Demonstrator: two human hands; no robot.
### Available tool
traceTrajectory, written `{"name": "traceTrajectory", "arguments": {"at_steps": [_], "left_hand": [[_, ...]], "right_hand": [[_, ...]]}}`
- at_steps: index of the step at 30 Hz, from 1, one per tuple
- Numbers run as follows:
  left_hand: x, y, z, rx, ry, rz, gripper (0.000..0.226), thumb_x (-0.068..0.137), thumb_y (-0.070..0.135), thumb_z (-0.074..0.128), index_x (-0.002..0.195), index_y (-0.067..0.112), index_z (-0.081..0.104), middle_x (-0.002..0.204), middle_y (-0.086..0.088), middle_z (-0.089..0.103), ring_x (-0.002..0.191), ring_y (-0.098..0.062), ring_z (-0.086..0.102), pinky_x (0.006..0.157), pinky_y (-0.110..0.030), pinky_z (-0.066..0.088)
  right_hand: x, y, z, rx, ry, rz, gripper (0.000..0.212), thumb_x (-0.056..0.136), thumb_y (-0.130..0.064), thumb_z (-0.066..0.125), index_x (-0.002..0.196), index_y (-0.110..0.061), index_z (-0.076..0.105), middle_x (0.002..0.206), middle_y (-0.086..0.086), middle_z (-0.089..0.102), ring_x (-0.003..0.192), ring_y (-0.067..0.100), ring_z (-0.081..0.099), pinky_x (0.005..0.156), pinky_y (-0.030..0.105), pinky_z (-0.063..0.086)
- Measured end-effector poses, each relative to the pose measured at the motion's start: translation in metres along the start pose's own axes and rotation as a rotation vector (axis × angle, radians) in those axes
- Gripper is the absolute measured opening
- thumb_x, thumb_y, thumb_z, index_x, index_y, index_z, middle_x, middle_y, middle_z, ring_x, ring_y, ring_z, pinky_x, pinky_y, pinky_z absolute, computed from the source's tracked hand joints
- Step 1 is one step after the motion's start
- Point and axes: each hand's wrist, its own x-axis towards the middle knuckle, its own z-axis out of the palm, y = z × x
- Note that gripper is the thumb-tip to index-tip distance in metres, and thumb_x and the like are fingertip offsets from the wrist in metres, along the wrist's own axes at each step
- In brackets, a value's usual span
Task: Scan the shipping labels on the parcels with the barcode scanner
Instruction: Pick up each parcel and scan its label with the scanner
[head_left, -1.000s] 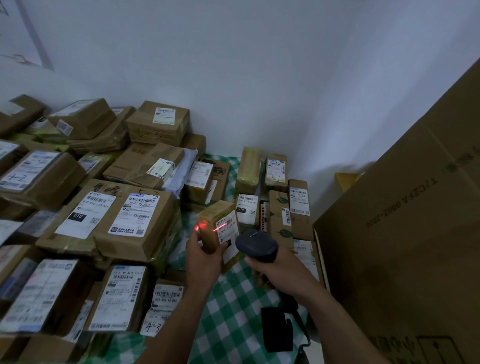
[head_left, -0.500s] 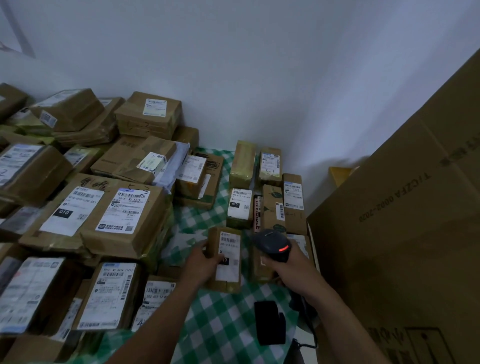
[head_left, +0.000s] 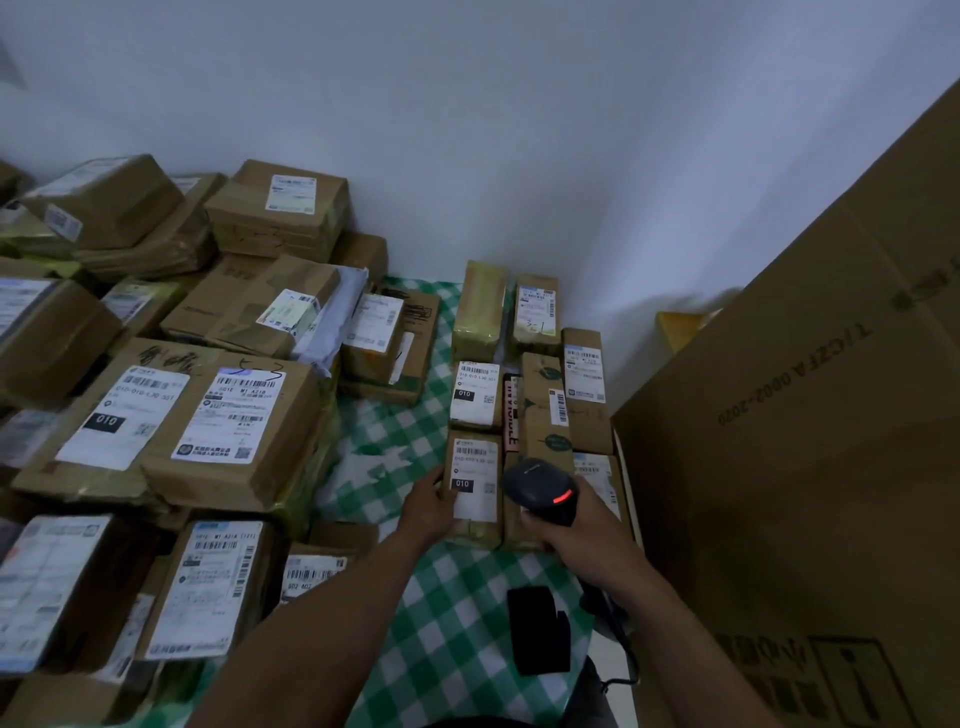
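Note:
A small brown parcel with a white shipping label lies flat on the green checked tablecloth, at the near end of a row of small parcels. My left hand grips its left side, thumb on the label. My right hand holds the black barcode scanner just right of that parcel; a red light glows on the scanner's head. Its cable runs down past my right wrist.
A heap of labelled brown parcels fills the left side. More small parcels stand in rows toward the white wall. A big cardboard box rises at the right. A black scanner stand lies on the cloth near me.
The small parcel was held up in the red scan beam a second ago. My left hand has since laid it flat in the row, and the scanner has dropped to its right.

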Motion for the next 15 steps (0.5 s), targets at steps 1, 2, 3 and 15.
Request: {"name": "traceTrajectory", "arguments": {"at_steps": [1, 2, 3, 15], "left_hand": [[-0.011, 0.010, -0.005, 0.021, -0.010, 0.007, 0.043, 0.103, 0.020, 0.060, 0.144, 0.013, 0.055, 0.140, -0.009, 0.061, 0.129, -0.029, 0.058, 0.106, -0.035, 0.047], [-0.019, 0.016, -0.010, 0.038, -0.005, 0.016, 0.044, 0.102, 0.018, 0.061, 0.145, 0.013, 0.054, 0.139, -0.006, 0.061, 0.129, -0.025, 0.056, 0.103, -0.028, 0.045], [-0.027, 0.017, -0.016, 0.059, 0.013, 0.027, 0.044, 0.101, 0.017, 0.063, 0.144, 0.014, 0.054, 0.134, -0.002, 0.060, 0.126, -0.021, 0.056, 0.097, -0.022, 0.042], [-0.110, -0.081, -0.075, 0.650, 0.359, 0.048, 0.054, 0.087, 0.046, 0.061, 0.133, 0.019, 0.062, 0.145, -0.009, 0.051, 0.136, -0.035, 0.043, 0.111, -0.053, 0.038]], "right_hand": [[0.001, 0.000, 0.001, -0.010, -0.006, 0.000, 0.050, 0.090, -0.032, 0.079, 0.126, -0.039, 0.046, 0.112, -0.023, 0.060, 0.098, -0.010, 0.055, 0.073, 0.014, 0.044], [0.004, 0.001, 0.003, -0.017, -0.014, 0.000, 0.051, 0.089, -0.032, 0.080, 0.129, -0.037, 0.047, 0.114, -0.021, 0.061, 0.099, -0.009, 0.056, 0.074, 0.014, 0.043], [0.005, 0.001, 0.006, -0.023, -0.021, -0.006, 0.054, 0.089, -0.032, 0.080, 0.132, -0.034, 0.048, 0.118, -0.018, 0.063, 0.102, -0.006, 0.058, 0.076, 0.015, 0.045], [0.012, -0.001, 0.071, -0.127, -0.213, -0.049, 0.051, 0.089, -0.035, 0.080, 0.130, -0.030, 0.050, 0.114, -0.010, 0.067, 0.093, 0.009, 0.068, 0.068, 0.020, 0.050]]}}
